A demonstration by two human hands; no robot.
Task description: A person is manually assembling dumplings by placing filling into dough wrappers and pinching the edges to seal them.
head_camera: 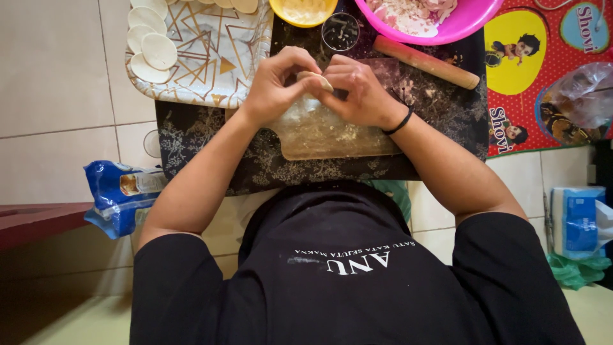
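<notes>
Pinching a folded dough piece [317,78], both hands' fingertips are clamped on its edge, left hand [276,86] and right hand [361,92] meeting above the board [332,137]. Sealing seems underway; next, pinching along the seam. Finished rounds [153,51] lie far left on the tray [211,76].

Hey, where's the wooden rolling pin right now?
In the head view, the wooden rolling pin lies upper right on the dark mat, just below the pink bowl, beyond the right hand.

Both forearms reach forward and angle inward. Left hand [276,83] and right hand [357,89] meet, fingertips pinched together, knuckles up.
</notes>
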